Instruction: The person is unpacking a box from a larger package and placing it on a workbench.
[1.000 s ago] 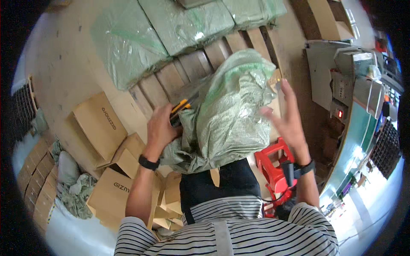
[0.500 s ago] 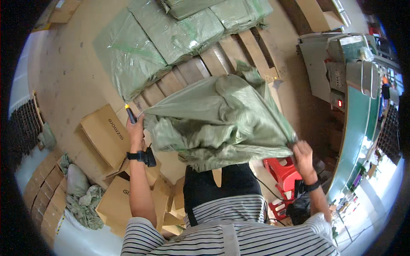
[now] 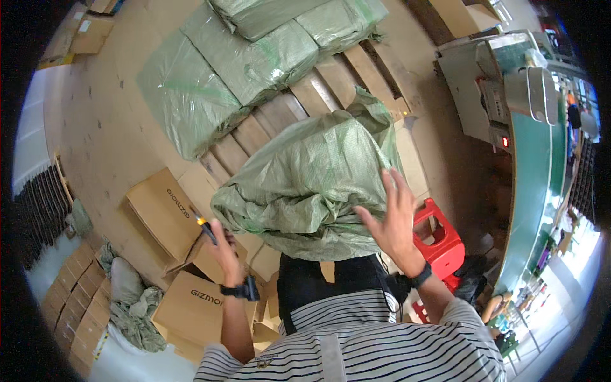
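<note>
The green woven sack (image 3: 312, 172) sits bunched in front of the wearer's waist, between the hands. Left hand (image 3: 227, 251): fingers closed around a black-and-yellow tool (image 3: 206, 229) (apparently a cutter; blade exposure cannot be confirmed). Right hand (image 3: 396, 223): fingers spread at the sack's right side, gripping nothing visible; contact cannot be told. Hazards: a bared tip could snag the loose folds; unsecured, the sack could slump.
</note>
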The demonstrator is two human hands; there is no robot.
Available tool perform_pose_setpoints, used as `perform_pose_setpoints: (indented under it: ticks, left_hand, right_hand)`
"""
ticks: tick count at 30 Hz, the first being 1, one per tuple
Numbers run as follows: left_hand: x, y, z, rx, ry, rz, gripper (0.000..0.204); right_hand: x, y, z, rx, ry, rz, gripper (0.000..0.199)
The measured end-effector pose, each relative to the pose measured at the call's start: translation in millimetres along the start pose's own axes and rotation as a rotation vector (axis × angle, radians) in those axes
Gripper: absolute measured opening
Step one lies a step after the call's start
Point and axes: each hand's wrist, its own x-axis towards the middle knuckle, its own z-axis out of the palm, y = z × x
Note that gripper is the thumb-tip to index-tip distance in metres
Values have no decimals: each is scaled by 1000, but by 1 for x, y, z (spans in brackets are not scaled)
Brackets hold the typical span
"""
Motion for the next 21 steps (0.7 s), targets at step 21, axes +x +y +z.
perform_pose_setpoints:
  ticks: [21]
  left_hand:
    - [-62, -65, -22, -178, -84, -246, 18]
  right_hand:
    - [54, -7, 64, 254, 83, -510, 17]
